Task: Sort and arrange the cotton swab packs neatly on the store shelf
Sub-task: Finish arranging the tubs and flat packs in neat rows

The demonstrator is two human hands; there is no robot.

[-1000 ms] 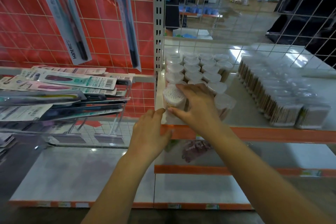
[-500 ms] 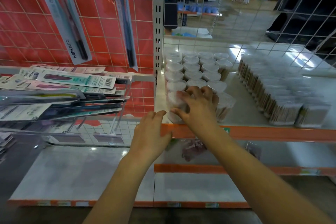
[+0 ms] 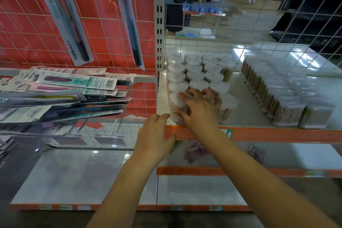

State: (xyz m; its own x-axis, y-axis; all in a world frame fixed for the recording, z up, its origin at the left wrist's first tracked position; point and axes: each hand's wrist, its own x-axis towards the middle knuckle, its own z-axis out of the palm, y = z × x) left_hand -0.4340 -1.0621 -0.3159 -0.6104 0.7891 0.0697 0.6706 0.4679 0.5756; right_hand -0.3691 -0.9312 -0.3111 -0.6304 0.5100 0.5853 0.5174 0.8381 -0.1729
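Clear heart-shaped cotton swab packs (image 3: 196, 69) stand in rows at the left end of the white store shelf (image 3: 246, 109). My right hand (image 3: 199, 108) grips the front-left pack (image 3: 175, 101), fingers curled over its top and side. A further pack (image 3: 228, 106) stands just right of that hand. My left hand (image 3: 154, 139) rests on the shelf's orange front edge (image 3: 277, 134), holding nothing. A block of rectangular swab boxes (image 3: 281, 89) fills the shelf's right side.
Toothbrush packs (image 3: 61, 89) lie on a clear rack to the left; two more hang on the red wire grid (image 3: 70, 24). A grey upright post (image 3: 159, 24) divides the bays. Lower white shelves (image 3: 74, 177) sit below. A person stands beyond the wire mesh.
My right hand has come down from the pack tops and closed round the front-left pack, which now stands lower at the shelf's front. My left hand stayed on the orange edge.
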